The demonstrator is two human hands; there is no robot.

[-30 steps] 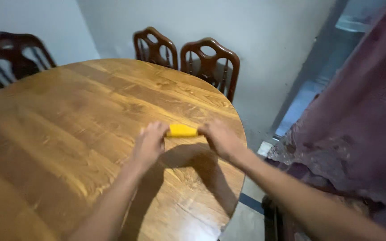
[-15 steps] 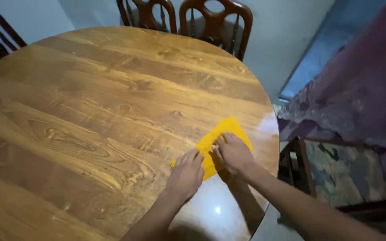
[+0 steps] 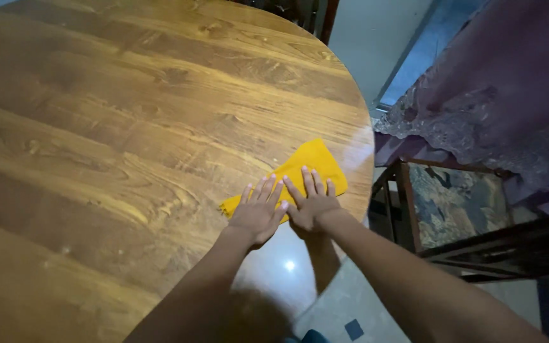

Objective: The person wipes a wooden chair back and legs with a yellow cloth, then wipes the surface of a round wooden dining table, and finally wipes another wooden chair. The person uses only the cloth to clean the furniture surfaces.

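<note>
Wooden table (image 3: 96, 127), both hands (image 3: 287, 206) flat, fingers (image 3: 309, 181) spread on yellow cloth (image 3: 312, 162).

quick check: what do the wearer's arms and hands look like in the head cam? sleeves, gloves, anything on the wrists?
Both forearms are bare, with no sleeve in view. The left hand and right hand wear no gloves. No rings, watch or bands show on the fingers or wrists. Lighting is dim, so finer marks cannot be made out.

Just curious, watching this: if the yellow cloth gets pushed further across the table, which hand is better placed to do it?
Probably the right hand: it lies flat on the middle of the yellow cloth, while the left hand covers only its near corner, partly on the wooden table.
</note>
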